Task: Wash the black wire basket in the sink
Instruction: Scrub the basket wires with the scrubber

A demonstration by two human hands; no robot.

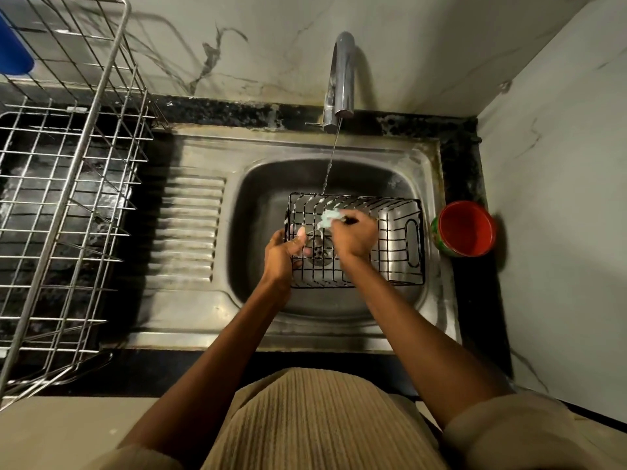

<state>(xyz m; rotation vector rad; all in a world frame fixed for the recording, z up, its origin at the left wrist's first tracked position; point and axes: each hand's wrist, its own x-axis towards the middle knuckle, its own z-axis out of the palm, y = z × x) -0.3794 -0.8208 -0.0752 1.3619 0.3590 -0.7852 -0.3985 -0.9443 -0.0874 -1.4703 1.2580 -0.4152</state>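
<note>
The black wire basket point(397, 239) lies in the steel sink point(261, 198), its opening facing up. My left hand point(283, 254) grips the basket's left rim, thumb hooked over the wire. Inside the basket, my right hand point(354, 234) holds a soapy pale scrubber point(329, 218) against the wires. A thin stream of water runs from the tap point(341, 79) onto the basket's far rim.
A red-lined cup point(466, 228) stands on the sink's right edge. A large metal dish rack point(68, 198) fills the counter on the left, with a blue object point(13, 52) at its far corner. Tiled walls close off the back and right.
</note>
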